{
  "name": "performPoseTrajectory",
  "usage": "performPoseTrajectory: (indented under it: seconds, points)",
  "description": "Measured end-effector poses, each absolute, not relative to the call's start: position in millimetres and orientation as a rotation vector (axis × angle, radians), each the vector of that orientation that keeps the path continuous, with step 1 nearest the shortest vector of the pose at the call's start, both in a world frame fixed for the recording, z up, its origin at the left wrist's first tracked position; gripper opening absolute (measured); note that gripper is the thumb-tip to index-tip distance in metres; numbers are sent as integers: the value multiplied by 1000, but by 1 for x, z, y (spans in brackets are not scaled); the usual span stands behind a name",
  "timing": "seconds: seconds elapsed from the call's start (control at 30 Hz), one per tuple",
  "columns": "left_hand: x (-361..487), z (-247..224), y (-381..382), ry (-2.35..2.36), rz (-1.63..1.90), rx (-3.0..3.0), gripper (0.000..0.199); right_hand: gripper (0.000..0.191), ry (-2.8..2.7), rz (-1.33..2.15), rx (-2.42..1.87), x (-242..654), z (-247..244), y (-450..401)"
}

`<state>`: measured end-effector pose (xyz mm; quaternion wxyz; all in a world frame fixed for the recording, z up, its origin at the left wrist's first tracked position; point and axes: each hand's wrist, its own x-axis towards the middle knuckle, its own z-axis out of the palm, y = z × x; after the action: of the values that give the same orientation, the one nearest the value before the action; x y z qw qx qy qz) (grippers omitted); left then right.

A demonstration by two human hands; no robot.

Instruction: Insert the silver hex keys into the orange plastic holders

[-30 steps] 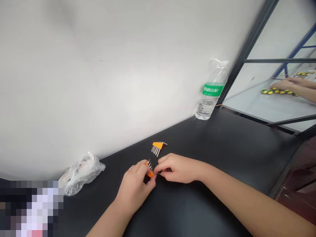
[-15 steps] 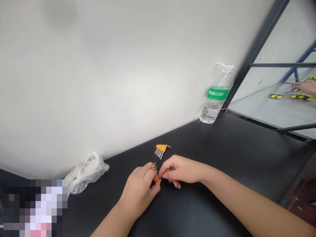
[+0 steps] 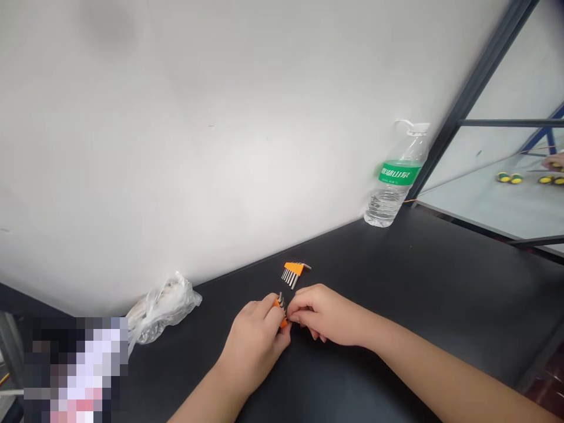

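Note:
My left hand (image 3: 259,329) is closed around an orange hex key holder (image 3: 283,322), with the bent metal ends of several hex keys (image 3: 282,301) sticking out along its upper side. Pressed together at the holder's right edge, the thumb and fingertips of my right hand (image 3: 315,311) pinch a small hex key, mostly hidden by the fingers. A second orange holder (image 3: 294,268) with a fan of hex keys lies on the black table (image 3: 352,376), just beyond my hands.
Against the wall at the back right stands a clear water bottle (image 3: 394,176) with a green label. A crumpled plastic bag (image 3: 170,311) lies at the left. Past the dark metal frame (image 3: 473,88), yellow-and-black objects (image 3: 509,177) and part of another person's hand (image 3: 553,161) show.
The whole view has shifted slightly, so things appear a little further right and lower. My right fingertips stay at the holder's edge; the left hand keeps its hold.

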<state>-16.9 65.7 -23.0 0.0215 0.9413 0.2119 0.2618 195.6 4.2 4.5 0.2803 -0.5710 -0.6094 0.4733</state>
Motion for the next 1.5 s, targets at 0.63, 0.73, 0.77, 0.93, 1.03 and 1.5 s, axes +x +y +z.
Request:
performPoseTrajectory:
  seconds: [0.63,0.73,0.77,0.93,1.03,1.5]
  points:
    - [-20,-26,74,897,964,2488,11,38,-1107,1416,-1106,180,-11,14]
    - [-19,-26,73,895,974,2497,12,31,-1103,1443,-1064,180,-14,15]
    - [-19,-26,73,892,969,2510,12,26,-1130,1438,-1080,179,-15,14]
    - [-19,-23,72,903,923,2552,12,15,-1390,1165,-1329,175,-14,9]
    - [-20,-23,72,917,911,2525,13,19,-1585,928,-1382,176,-7,5]
    - [-17,-25,73,910,725,2573,12,20,-1806,446,-1507,216,-3,17]
